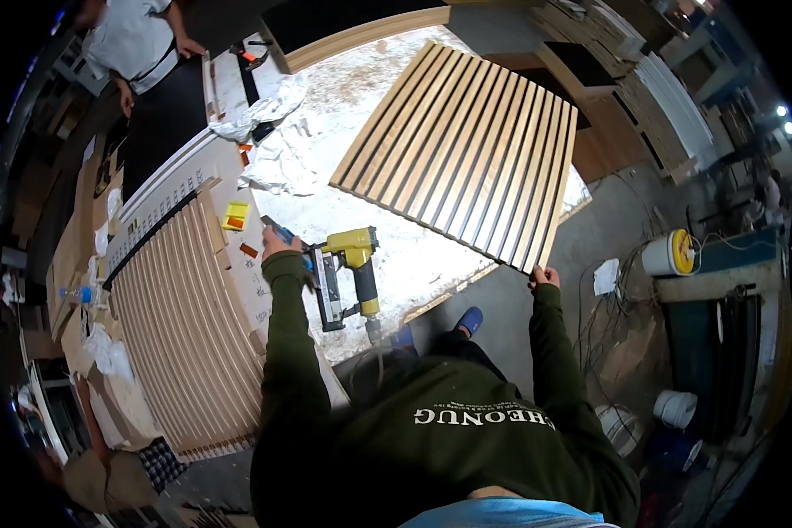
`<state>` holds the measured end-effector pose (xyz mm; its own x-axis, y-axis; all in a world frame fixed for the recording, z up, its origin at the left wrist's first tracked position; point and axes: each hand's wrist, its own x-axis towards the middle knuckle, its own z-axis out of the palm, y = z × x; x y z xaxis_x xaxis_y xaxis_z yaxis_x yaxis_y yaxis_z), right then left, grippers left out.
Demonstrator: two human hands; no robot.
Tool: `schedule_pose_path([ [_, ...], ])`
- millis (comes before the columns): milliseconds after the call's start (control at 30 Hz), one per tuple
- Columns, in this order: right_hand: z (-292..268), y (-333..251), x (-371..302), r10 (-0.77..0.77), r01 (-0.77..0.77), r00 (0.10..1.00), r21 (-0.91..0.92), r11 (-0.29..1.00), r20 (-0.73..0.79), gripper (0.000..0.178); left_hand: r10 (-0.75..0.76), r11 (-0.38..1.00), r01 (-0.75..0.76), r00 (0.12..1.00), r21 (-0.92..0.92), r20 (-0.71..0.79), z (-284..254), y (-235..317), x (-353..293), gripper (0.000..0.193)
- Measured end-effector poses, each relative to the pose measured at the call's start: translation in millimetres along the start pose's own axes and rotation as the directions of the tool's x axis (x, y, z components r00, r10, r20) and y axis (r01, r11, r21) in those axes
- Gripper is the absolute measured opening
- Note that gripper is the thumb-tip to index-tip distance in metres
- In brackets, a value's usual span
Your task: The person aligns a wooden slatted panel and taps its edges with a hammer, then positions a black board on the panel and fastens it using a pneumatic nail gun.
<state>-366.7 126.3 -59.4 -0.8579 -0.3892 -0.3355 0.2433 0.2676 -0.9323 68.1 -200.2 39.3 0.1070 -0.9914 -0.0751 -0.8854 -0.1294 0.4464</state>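
Observation:
My right hand point(546, 276) pinches the near right corner of a slatted wood panel point(456, 145), which has light strips with dark gaps between them. The panel lies tilted across the white, worn worktable point(396, 242) and sticks out past its right side. Farther left, my left hand point(280, 241) is closed around a blue and black tool point(308, 261), largely hidden by the hand and sleeve; its exact kind does not show. Just right of that hand lies a yellow and black air nail gun point(354, 260), with a hose fitting at its lower end.
A ribbed light-brown panel point(185, 326) rests at the left. Near it are a yellow box point(236, 216) and crumpled white plastic point(282, 158). Another person point(141, 48) stands at the far left. A white bucket point(669, 253) and cables point(607, 317) are on the right.

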Motion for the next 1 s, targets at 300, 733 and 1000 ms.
schedule_pose_path([
  [300, 1, -5, -10, 0.033, -0.033, 0.999, 0.000, 0.999, -0.025, 0.027, 0.041, 0.992, -0.042, 0.999, -0.119, -0.010, 32, 6, 15, 0.075],
  [733, 8, 4, -10, -0.033, 0.032, 0.999, -0.027, 0.999, -0.043, 0.027, 0.448, 0.865, -0.491, 0.847, 0.099, 0.287, 23, 93, -34, 0.046],
  [1000, 3, 19, 2, 0.000, -0.002, 1.000, -0.047, 0.999, -0.028, 0.041, 0.451, 0.850, -0.509, 0.837, 0.139, 0.310, 15, 110, -47, 0.032],
])
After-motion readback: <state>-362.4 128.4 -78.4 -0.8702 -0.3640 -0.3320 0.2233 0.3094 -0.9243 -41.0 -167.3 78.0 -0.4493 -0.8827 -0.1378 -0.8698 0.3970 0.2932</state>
